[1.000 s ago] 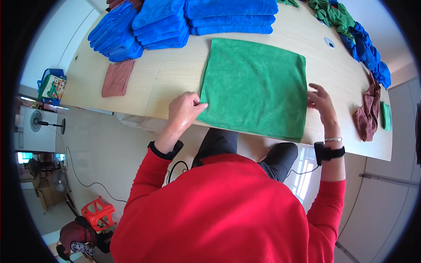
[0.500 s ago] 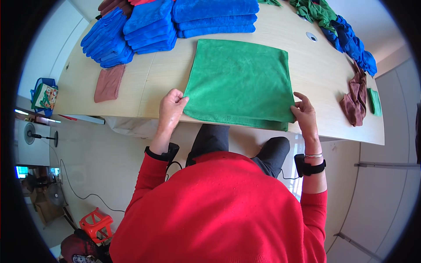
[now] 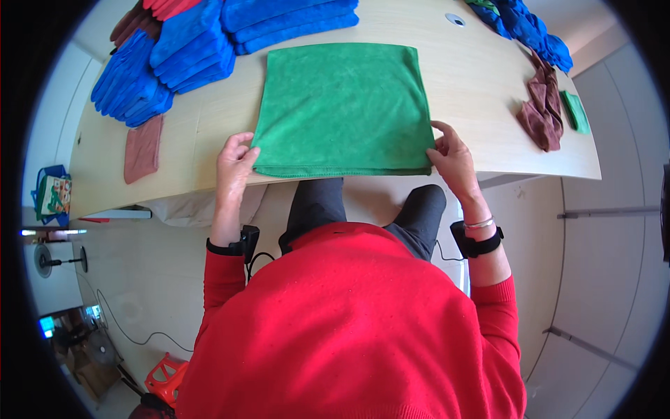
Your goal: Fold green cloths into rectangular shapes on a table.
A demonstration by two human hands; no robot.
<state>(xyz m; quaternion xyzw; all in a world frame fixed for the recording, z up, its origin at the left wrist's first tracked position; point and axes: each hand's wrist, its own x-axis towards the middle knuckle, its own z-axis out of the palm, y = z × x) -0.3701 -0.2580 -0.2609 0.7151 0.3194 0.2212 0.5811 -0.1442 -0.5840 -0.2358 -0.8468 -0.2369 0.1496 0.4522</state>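
A green towel [image 3: 342,108], folded in layers, lies nearly square on the table in front of me, its stitched near edges lined up along the table's front edge. At its near left corner my left hand [image 3: 236,166] pinches the cloth between thumb and fingers. My right hand [image 3: 453,159] grips the near right corner, thumb at the edge and index finger raised along the side. The undersides of both grips are hidden.
Stacks of folded blue towels [image 3: 192,49] stand at the far left, with a folded brown towel [image 3: 143,150] nearer. A crumpled brown cloth [image 3: 543,105], a small green cloth [image 3: 575,112] and rumpled blue cloth [image 3: 527,31] lie right. A red stool [image 3: 165,377] stands on the floor.
The near layers of the green towel, uneven before, now lie straighter and almost flush. Both hands still hold its near corners. The whole view has shifted, moving the table's contents leftward and up.
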